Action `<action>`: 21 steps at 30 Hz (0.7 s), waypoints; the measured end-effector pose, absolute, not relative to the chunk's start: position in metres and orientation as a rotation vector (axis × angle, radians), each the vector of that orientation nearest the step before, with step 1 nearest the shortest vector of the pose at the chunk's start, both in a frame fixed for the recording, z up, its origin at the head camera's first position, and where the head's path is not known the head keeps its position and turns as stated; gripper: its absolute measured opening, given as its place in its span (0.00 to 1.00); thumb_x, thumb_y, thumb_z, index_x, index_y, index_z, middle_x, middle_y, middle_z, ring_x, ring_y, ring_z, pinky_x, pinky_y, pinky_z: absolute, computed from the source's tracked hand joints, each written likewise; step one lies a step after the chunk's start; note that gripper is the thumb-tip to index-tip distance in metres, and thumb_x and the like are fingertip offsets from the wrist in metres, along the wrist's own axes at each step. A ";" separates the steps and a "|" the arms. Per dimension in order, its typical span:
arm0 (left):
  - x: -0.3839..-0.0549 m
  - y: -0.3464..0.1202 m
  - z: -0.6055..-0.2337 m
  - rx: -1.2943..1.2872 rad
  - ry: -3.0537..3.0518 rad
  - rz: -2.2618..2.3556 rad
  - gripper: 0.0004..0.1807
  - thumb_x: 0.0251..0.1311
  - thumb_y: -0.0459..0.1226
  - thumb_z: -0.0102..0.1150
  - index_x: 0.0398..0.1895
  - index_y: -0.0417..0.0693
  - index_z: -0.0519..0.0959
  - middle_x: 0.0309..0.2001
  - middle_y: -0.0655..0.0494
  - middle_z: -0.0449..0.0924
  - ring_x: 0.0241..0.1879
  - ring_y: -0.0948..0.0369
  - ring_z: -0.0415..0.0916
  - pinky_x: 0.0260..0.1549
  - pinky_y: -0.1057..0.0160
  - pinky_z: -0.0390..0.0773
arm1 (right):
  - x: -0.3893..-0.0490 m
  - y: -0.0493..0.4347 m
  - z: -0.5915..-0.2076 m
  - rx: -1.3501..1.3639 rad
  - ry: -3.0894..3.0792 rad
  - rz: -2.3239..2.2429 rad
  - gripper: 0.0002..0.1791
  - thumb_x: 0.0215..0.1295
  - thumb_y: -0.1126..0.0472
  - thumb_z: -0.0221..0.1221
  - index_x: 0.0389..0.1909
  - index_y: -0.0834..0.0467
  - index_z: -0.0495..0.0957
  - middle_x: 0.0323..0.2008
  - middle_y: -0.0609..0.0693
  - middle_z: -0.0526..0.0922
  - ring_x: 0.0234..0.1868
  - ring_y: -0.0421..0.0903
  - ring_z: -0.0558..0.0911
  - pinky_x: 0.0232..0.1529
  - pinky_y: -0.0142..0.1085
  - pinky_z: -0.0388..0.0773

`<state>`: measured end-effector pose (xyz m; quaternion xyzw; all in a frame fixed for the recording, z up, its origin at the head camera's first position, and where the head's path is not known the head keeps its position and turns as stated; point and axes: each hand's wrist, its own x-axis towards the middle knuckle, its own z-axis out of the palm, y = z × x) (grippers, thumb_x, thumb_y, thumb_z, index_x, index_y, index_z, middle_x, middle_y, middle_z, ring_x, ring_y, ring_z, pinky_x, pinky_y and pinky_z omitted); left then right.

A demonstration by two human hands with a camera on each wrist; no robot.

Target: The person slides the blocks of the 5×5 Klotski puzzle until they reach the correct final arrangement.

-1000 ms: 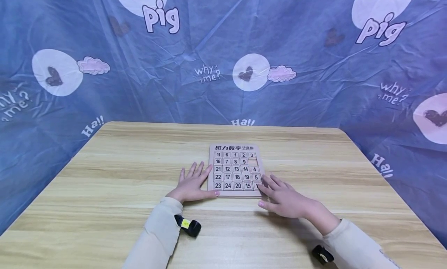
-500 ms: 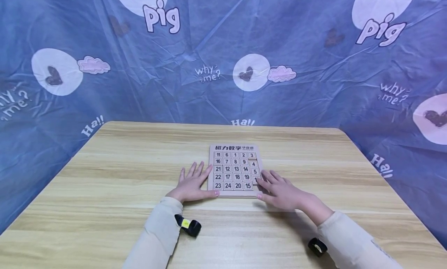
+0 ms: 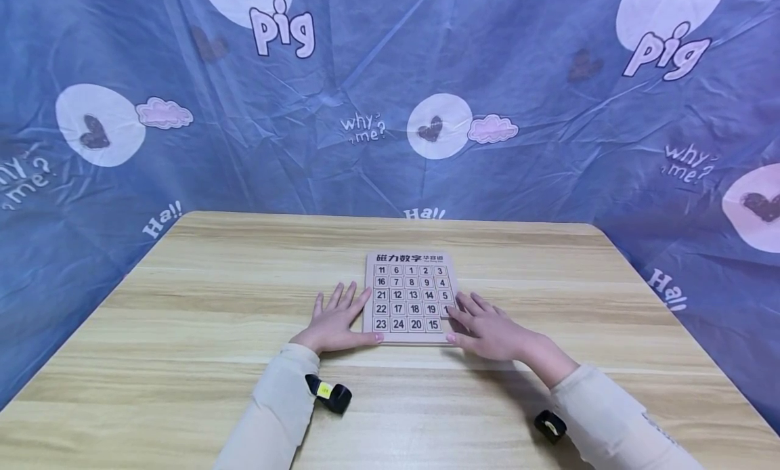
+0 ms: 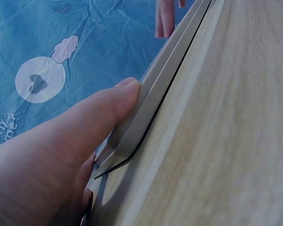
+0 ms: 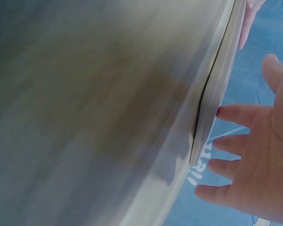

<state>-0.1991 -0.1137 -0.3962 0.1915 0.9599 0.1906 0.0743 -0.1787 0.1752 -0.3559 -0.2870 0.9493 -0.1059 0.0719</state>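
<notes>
A flat number sliding puzzle [image 3: 414, 337] lies on the table, its tiles in rows under a printed title. My left hand [image 3: 332, 326] is spread at its left side, the thumb on the near left corner of the frame; the left wrist view shows that thumb [image 4: 125, 96] against the rim. At the right side, my right hand [image 3: 493, 328] has its fingers straight, and the index fingertip touches a right-column tile [image 3: 445, 310] and partly covers its number. An uncovered slot shows below that tile, right of tile 15 [image 3: 433, 325]. In the right wrist view the index finger [image 5: 243, 114] reaches the board's edge.
The wooden table [image 3: 244, 253] extends around the puzzle on all sides. Behind it hangs a blue printed cloth [image 3: 274, 152]. Black wrist straps with small cameras sit on the left sleeve [image 3: 274, 402] and the right sleeve [image 3: 609, 416].
My right hand has moved up the right column, away from me. Tiles 4, 5 and the one under the finger slid up, so the gap went from the second row to the bottom right. Left hand unchanged.
</notes>
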 end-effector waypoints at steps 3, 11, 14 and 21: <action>-0.199 -0.114 -0.397 0.572 2.878 0.570 0.52 0.38 0.71 0.43 0.67 0.60 0.43 0.66 0.49 0.34 0.63 0.51 0.26 0.53 0.44 0.23 | -0.179 0.165 -0.354 -0.904 2.853 -0.299 0.36 0.59 0.39 0.43 0.60 0.61 0.60 0.63 0.63 0.49 0.61 0.63 0.47 0.52 0.61 0.48; -0.200 -0.113 -0.398 0.574 2.890 0.558 0.52 0.39 0.71 0.43 0.67 0.60 0.42 0.66 0.49 0.34 0.63 0.50 0.26 0.53 0.44 0.24 | -0.178 0.120 -0.350 -1.063 2.770 -0.178 0.35 0.60 0.36 0.38 0.62 0.52 0.58 0.64 0.59 0.47 0.62 0.60 0.44 0.55 0.58 0.44; -0.200 -0.113 -0.398 0.573 2.890 0.550 0.52 0.39 0.71 0.43 0.67 0.60 0.42 0.66 0.49 0.34 0.63 0.50 0.26 0.53 0.44 0.24 | -0.177 0.106 -0.349 -1.111 2.741 -0.124 0.34 0.60 0.36 0.37 0.63 0.50 0.57 0.64 0.58 0.45 0.63 0.59 0.44 0.55 0.58 0.43; -0.200 -0.113 -0.398 0.567 2.890 0.537 0.51 0.40 0.70 0.43 0.67 0.60 0.42 0.66 0.49 0.34 0.63 0.50 0.26 0.53 0.44 0.24 | -0.176 0.090 -0.349 -1.166 2.699 -0.055 0.34 0.59 0.34 0.35 0.63 0.45 0.55 0.65 0.57 0.43 0.63 0.58 0.42 0.56 0.57 0.42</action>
